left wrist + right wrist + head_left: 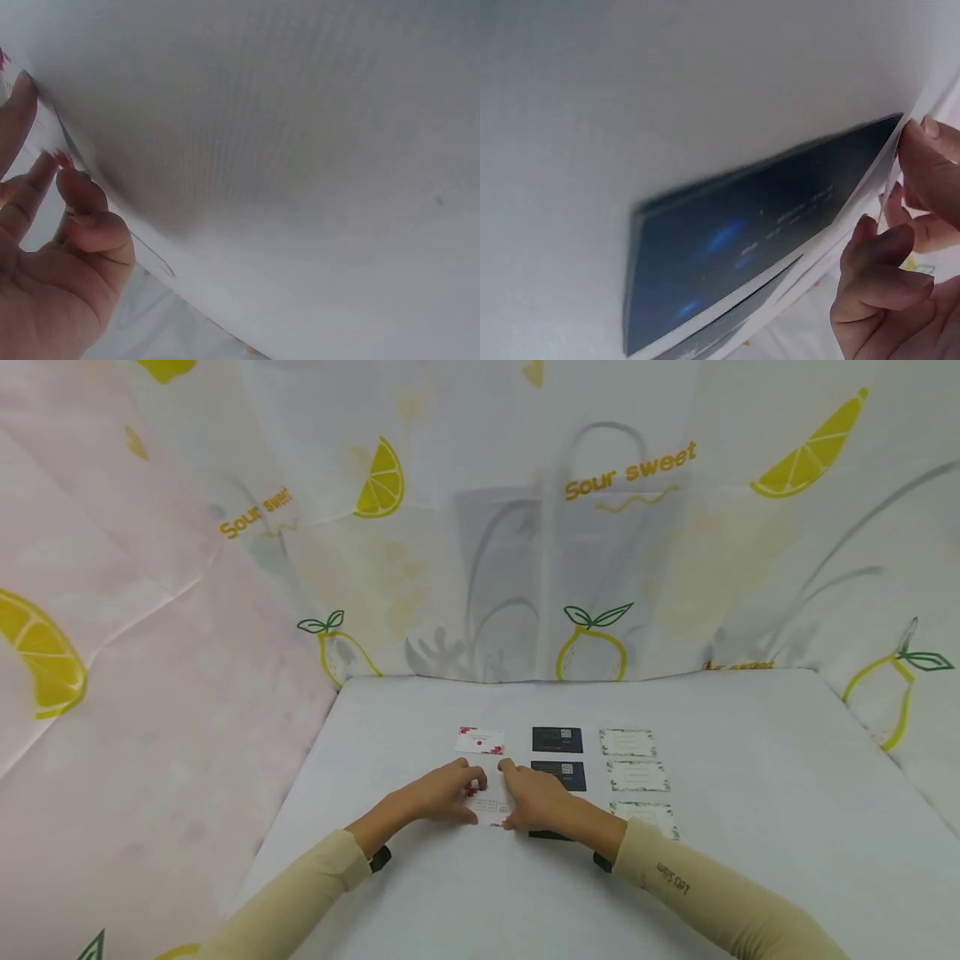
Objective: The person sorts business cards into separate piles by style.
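A white card with red flowers and small print [491, 807] lies between the two hands, low in the left column. My left hand [447, 792] grips its left edge, thumb at the near corner and fingers bent. From the other side my right hand [542, 795] pinches the right edge. In the right wrist view the card shows as a thin white edge beside the right hand [900, 262]. The left hand [64, 262] is seen palm-on in the left wrist view, fingertips at the card's red corner. Fingers partly hide the card and the space just beyond it.
Another red-flowered card [480, 741] lies farther back. Black cards [557, 739] form the middle column, the nearest [742, 232] mostly under the right forearm. White cards with green leaf borders [637, 776] line up at right. A lemon-print curtain [480, 568] stands behind the white table [405, 718].
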{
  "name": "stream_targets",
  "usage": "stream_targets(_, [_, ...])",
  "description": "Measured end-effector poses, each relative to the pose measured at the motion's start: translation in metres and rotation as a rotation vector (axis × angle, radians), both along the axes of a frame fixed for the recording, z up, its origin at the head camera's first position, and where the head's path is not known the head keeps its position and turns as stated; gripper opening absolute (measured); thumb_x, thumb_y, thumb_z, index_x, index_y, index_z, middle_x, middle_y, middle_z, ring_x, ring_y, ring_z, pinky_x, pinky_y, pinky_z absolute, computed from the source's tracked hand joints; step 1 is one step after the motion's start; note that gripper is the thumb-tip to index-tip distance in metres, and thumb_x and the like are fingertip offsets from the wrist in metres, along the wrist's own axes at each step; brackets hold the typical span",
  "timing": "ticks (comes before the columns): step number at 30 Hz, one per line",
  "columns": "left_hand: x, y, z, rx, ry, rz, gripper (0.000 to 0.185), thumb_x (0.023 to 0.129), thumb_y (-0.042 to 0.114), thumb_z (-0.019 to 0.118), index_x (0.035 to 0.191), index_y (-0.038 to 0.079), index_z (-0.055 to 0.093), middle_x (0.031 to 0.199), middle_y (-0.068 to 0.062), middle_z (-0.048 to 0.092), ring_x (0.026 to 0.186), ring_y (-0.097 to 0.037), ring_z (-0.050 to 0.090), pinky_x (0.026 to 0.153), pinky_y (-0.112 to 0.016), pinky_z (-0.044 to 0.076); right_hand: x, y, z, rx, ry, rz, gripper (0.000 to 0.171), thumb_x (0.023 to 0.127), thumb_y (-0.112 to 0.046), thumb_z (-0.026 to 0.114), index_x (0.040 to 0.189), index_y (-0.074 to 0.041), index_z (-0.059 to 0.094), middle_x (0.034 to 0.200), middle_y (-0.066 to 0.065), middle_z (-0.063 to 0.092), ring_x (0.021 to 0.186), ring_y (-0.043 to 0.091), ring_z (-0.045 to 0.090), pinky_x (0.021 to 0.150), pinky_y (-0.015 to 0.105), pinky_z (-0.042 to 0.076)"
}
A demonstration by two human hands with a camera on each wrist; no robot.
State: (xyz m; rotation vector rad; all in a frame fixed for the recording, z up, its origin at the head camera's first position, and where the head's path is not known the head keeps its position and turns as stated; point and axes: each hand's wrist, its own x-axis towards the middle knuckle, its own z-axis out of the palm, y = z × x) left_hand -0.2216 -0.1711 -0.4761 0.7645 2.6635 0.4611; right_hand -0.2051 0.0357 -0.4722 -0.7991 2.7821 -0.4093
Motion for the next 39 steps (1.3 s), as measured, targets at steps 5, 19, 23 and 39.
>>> stream_targets(5, [0.0, 0.0, 0.0, -0.016, 0.02, -0.033, 0.045, 0.078, 0.03, 0.084, 0.116, 0.017, 0.064, 0.097, 0.004, 0.055, 0.086, -0.011, 0.052, 0.078, -0.028, 0.046, 0.0, -0.001, 0.002, 0.015, -0.008, 0.006, 0.045, 0.079, -0.029, 0.083, 0.113, -0.008, 0.064, 0.092, 0.003, 0.064, 0.073, 0.014, 0.051, 0.065, 0.03, 0.046])
stream_targets(19, [-0.002, -0.013, 0.007, 0.089, 0.152, -0.089, 0.062, 0.081, 0.026, 0.082, 0.136, 0.013, 0.055, 0.125, -0.001, 0.063, 0.099, -0.012, 0.057, 0.087, -0.03, 0.05, -0.019, 0.002, 0.011, -0.372, -0.199, -0.04, 0.023, 0.092, -0.007, 0.063, 0.113, 0.001, 0.063, 0.107, 0.014, 0.068, 0.089, 0.021, 0.061, 0.079, 0.04, 0.051])
stream_targets(23, [-0.004, -0.017, 0.011, 0.126, 0.22, -0.082, 0.063, 0.081, 0.026, 0.082, 0.137, 0.014, 0.055, 0.126, 0.0, 0.061, 0.087, -0.01, 0.055, 0.075, -0.024, 0.049, -0.027, 0.004, 0.013, -0.399, -0.227, -0.078, 0.024, 0.093, -0.009, 0.063, 0.116, -0.001, 0.062, 0.101, 0.01, 0.066, 0.083, 0.018, 0.058, 0.071, 0.033, 0.049])
stream_targets(39, [-0.031, -0.024, 0.014, 0.073, 0.257, 0.053, 0.065, 0.076, 0.031, 0.086, 0.134, 0.014, 0.061, 0.123, -0.002, 0.068, 0.1, -0.02, 0.063, 0.085, -0.038, 0.051, -0.035, -0.004, 0.008, -0.174, 0.106, -0.051, 0.064, 0.082, -0.038, 0.08, 0.134, -0.009, 0.056, 0.132, 0.01, 0.061, 0.118, 0.025, 0.061, 0.097, 0.043, 0.05])
